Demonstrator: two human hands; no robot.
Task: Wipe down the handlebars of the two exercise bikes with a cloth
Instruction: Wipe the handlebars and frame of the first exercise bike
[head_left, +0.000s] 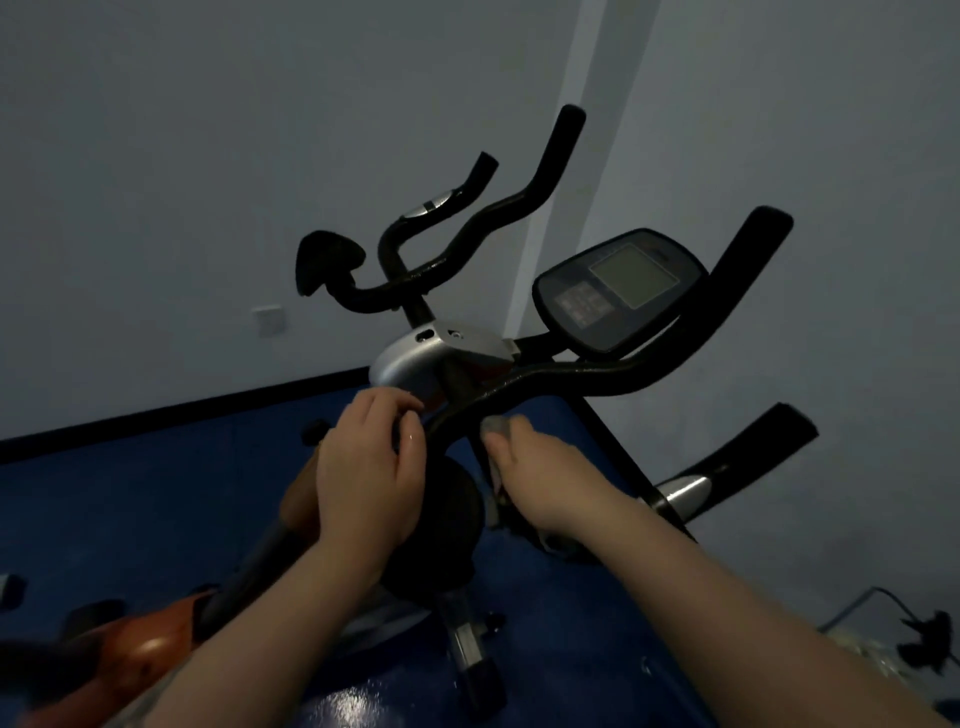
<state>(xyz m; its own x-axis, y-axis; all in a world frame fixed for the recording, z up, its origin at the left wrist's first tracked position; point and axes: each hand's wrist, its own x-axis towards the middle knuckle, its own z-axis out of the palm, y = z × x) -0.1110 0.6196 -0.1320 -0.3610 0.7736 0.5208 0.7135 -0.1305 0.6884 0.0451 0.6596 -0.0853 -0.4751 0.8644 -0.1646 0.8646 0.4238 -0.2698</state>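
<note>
The near bike's black handlebar (597, 371) curves from the centre up to the right, with a grey console (618, 288) mounted on it. My right hand (540, 473) is shut on a grey cloth (496, 428) pressed against the underside of the bar's left bend. My left hand (366, 467) grips the lower left end of the same bar, fingers curled round it. The second bike's black handlebar (457, 244) stands behind, near the wall, untouched.
A silver and orange bike frame (415, 364) sits between the two handlebars. Another black grip with a silver sensor (737, 460) sticks out at right. Blue floor (156, 493) lies below, grey walls behind. A cable and power strip (883, 639) lie at lower right.
</note>
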